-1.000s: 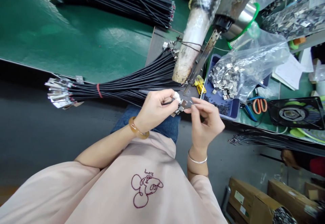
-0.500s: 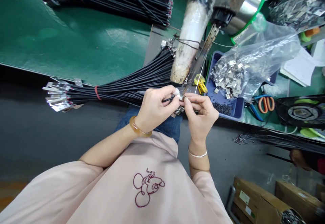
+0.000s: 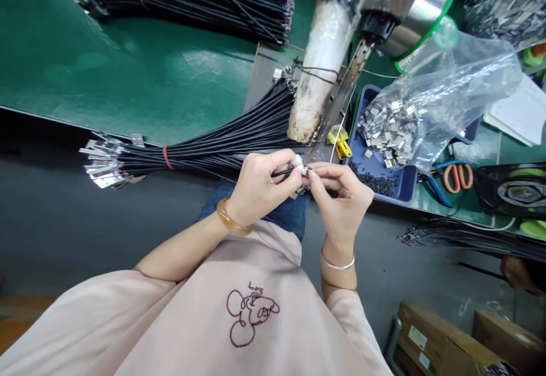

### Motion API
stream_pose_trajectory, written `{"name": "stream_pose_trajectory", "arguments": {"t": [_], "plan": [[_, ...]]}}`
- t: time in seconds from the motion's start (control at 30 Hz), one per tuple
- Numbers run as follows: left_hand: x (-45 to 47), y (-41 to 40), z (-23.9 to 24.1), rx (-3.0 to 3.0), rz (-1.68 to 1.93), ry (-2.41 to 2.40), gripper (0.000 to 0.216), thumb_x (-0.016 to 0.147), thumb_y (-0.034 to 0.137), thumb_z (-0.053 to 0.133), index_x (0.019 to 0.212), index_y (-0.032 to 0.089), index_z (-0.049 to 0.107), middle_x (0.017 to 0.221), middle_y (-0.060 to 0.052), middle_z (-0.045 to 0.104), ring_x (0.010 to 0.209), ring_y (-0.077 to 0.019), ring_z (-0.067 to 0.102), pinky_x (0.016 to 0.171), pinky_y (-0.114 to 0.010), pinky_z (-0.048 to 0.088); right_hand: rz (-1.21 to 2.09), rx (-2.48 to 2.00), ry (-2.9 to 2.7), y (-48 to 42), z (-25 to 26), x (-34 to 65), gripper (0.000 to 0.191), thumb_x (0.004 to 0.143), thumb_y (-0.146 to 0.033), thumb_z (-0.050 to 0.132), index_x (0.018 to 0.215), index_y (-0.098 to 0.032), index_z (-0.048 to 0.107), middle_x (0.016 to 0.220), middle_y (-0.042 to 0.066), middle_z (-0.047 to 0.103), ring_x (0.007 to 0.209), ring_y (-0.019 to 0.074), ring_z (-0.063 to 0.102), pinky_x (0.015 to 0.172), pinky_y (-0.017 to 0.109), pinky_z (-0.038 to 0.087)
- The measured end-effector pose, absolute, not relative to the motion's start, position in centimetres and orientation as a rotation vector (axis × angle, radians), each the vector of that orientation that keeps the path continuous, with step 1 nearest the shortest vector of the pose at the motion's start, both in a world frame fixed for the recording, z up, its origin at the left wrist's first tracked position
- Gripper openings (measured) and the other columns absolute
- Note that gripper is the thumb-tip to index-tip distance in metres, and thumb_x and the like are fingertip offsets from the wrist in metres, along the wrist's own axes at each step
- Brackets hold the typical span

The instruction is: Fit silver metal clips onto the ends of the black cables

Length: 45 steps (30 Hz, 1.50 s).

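Observation:
My left hand is closed in a pinch on one black cable, near its end. White wrapping covers a fingertip of that hand. Fingertip to fingertip with it, my right hand pinches a small shiny metal connector at the cable's end; its exact shape is too small to make out. Behind both hands lies a bundle of black cables, tied with a red band, metal plates at its left end. Just above the fingertips is the lower end of a slanted metal bar.
A whitish wrapped tube slants down over the bench. To the right are a yellow cutter, a blue tray with metal connectors, pliers and a wire spool. Another cable bundle lies behind. Cardboard boxes stand low right.
The view has shifted slightly, so the bench things appear further right. My right hand has lowered a little and its fingertips have tilted at the connector. Both hands keep their pinch.

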<state>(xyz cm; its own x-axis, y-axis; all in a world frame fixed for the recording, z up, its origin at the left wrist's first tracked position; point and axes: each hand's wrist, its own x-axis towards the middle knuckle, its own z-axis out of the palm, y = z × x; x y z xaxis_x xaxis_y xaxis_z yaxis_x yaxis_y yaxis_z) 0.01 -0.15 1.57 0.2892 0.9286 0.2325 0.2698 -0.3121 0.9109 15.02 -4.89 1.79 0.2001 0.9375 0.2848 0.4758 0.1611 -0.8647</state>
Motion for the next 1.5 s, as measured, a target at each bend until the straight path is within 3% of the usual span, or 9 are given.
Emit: {"name": "stream_pose_trajectory", "arguments": {"t": [0.27, 0.43, 0.53, 0.7, 0.87, 1.03, 1.2, 1.4, 1.5], "plan": [[0.0, -0.2, 1.8, 1.707, 0.987, 1.091, 0.014, 0.081, 0.014, 0.059, 0.067, 0.016, 0.059, 0.05, 0.009, 0.033, 0.049, -0.0059, 0.026, 0.05, -0.023, 0.024, 0.491, -1.536, -1.429, -4.7, 1.3, 15.3, 0.007, 0.095, -0.03, 0.064, 0.093, -0.023, 0.065, 0.09, -0.002, 0.077, 0.07, 0.0116, 0.076, 0.066, 0.023, 0.064], [-0.5, -0.7, 2.2, 1.527, 0.804, 0.832, 0.018, 0.076, 0.012, 0.058, 0.061, 0.016, 0.051, 0.053, 0.008, 0.03, 0.052, -0.0059, 0.025, 0.049, -0.021, 0.023, -0.205, -1.365, -1.239, -5.6, 2.4, 15.8, 0.005, 0.093, -0.032, 0.066, 0.089, -0.029, 0.063, 0.062, -0.007, 0.056, 0.041, 0.01, 0.052, 0.038, 0.028, 0.041], [-0.9, -1.2, 1.9, 1.492, 0.718, 0.735, 0.017, 0.078, 0.012, 0.057, 0.062, 0.015, 0.052, 0.052, 0.009, 0.026, 0.051, -0.0052, 0.021, 0.048, -0.02, 0.019, -0.433, -1.256, -1.13, -6.2, 3.7, 16.2, 0.011, 0.092, -0.04, 0.065, 0.085, -0.032, 0.063, 0.069, -0.004, 0.051, 0.036, 0.0089, 0.036, 0.037, 0.034, 0.034], [-1.5, -2.3, 0.6, 1.515, 0.698, 0.758, 0.014, 0.082, 0.014, 0.061, 0.069, 0.013, 0.066, 0.05, 0.008, 0.04, 0.048, -0.0043, 0.031, 0.046, -0.018, 0.026, 0.092, -1.734, -1.306, -6.4, 4.2, 19.5, 0.016, 0.097, -0.033, 0.058, 0.112, -0.026, 0.057, 0.083, 0.0, 0.072, 0.058, 0.0156, 0.069, 0.054, 0.032, 0.053], [-1.9, -2.1, 0.3, 1.46, 0.912, 0.789, 0.014, 0.087, 0.022, 0.065, 0.089, 0.012, 0.076, 0.088, -0.007, 0.075, 0.072, -0.012, 0.068, 0.062, -0.021, 0.055, 0.077, -1.911, -1.519, -4.7, 2.8, 24.3, 0.016, 0.088, -0.034, 0.069, 0.082, -0.024, 0.059, 0.078, 0.002, 0.073, 0.07, 0.0202, 0.073, 0.068, 0.034, 0.058], [-1.7, 0.7, 0.2, 2.073, 1.158, 1.006, 0.016, 0.093, 0.018, 0.059, 0.087, 0.015, 0.074, 0.094, -0.009, 0.074, 0.09, -0.0209, 0.065, 0.088, -0.04, 0.054, 0.057, -1.939, -1.769, -2.2, 2.5, 25.7, 0.012, 0.084, -0.02, 0.063, 0.074, -0.024, 0.057, 0.098, 0.005, 0.078, 0.08, 0.0198, 0.069, 0.075, 0.035, 0.054], [-0.6, 2.4, -0.4, 2.497, 0.806, 1.19, 0.021, 0.093, 0.013, 0.051, 0.084, 0.012, 0.07, 0.094, -0.015, 0.069, 0.094, -0.0302, 0.06, 0.083, -0.043, 0.048, 0.064, -2.049, -1.926, -1.4, 2.5, 26.0, 0.013, 0.081, -0.014, 0.058, 0.073, -0.022, 0.054, 0.093, 0.006, 0.074, 0.078, 0.0184, 0.063, 0.075, 0.033, 0.048], [-1.7, 1.3, 0.4, 2.302, 0.884, 0.95, 0.007, 0.089, 0.016, 0.059, 0.089, 0.015, 0.066, 0.076, -0.004, 0.067, 0.073, -0.0188, 0.06, 0.07, -0.029, 0.045, 0.083, -2.05, -1.851, -2.0, 2.5, 26.5, 0.016, 0.081, -0.022, 0.063, 0.068, -0.023, 0.054, 0.073, -0.001, 0.055, 0.067, 0.0152, 0.053, 0.067, 0.031, 0.045], [-2.2, 1.0, 0.8, 2.202, 0.896, 0.755, 0.01, 0.091, 0.018, 0.06, 0.091, 0.015, 0.069, 0.074, -0.001, 0.069, 0.063, -0.0128, 0.058, 0.064, -0.025, 0.042, 0.088, -1.966, -1.675, -2.7, 2.6, 25.4, 0.017, 0.079, -0.021, 0.065, 0.067, -0.022, 0.054, 0.074, -0.002, 0.057, 0.063, 0.0126, 0.051, 0.064, 0.03, 0.045]]}}
